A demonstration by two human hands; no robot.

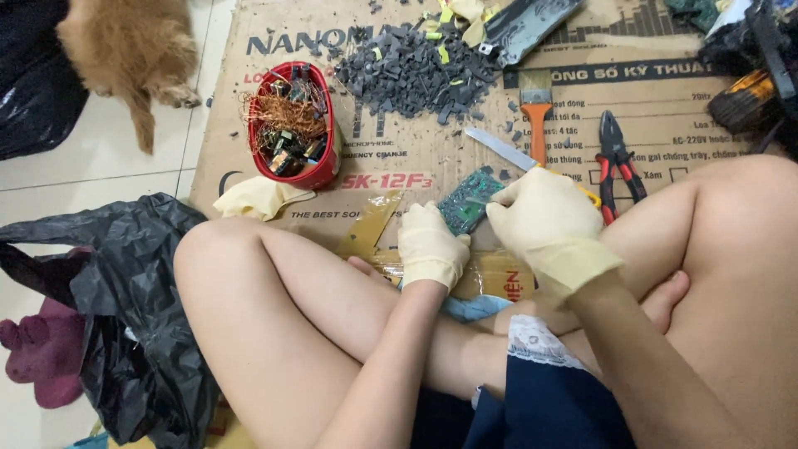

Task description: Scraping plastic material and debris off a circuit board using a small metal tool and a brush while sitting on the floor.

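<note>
Our gloved left hand (431,247) pinches a green circuit board (468,199); our right hand (544,218), beside it, grips a knife (501,148) that could slip toward those fingers.

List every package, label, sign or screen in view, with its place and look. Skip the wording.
Flattened cardboard box: spread on the floor under the tools and parts; brown, printed in dark blue and red.
Black plastic bag: on the floor at the left knee; crumpled, glossy.
Red tub: on the cardboard, upper left; oval, holds copper wire and small parts.
No screens or signs show.
</note>
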